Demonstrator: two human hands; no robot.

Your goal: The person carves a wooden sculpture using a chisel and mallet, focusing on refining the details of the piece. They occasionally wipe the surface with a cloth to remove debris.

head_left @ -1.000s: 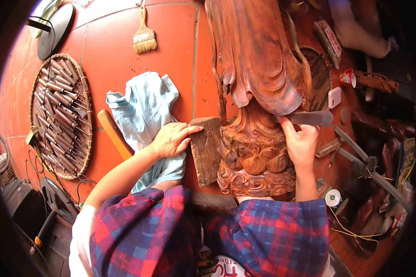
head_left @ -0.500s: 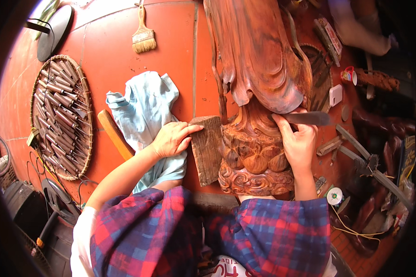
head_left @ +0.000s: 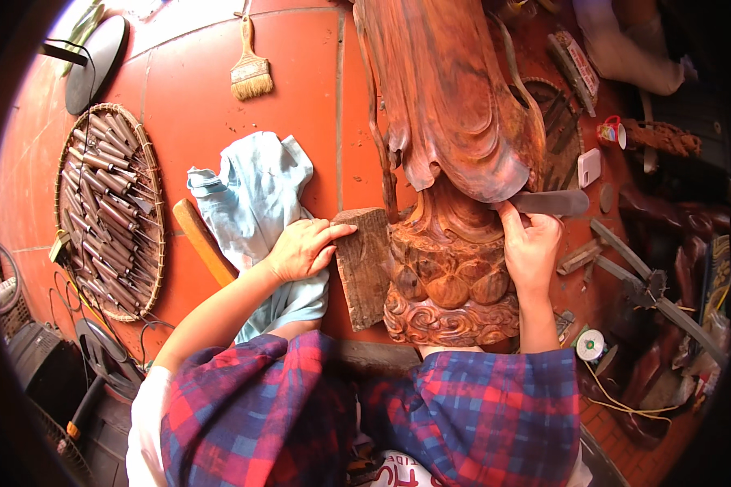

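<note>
A large carved reddish-brown wood sculpture (head_left: 443,97) lies in front of me, with drapery folds above and a petalled, swirled base toward my lap. My right hand (head_left: 534,247) pinches a carving tool with a flat grey end (head_left: 556,202). That wide end sticks out to the right, and the tool's other end is hidden at the narrow neck under the folds. My left hand (head_left: 299,250) lies palm down on a light blue cloth (head_left: 256,183). Its outstretched index finger touches the top of a rough wooden block (head_left: 364,272) beside the base.
Left of the cloth is a wooden handle (head_left: 203,242). A round woven tray (head_left: 59,207) farther left holds many chisels. A flat brush (head_left: 251,69) lies on the red tiled floor. On the right are a cup (head_left: 612,132), a white phone-like object (head_left: 589,168) and metal bars (head_left: 654,284).
My right hand has shifted slightly to the right with the tool, away from the neck of the carving. My left hand stays on the cloth and block.
</note>
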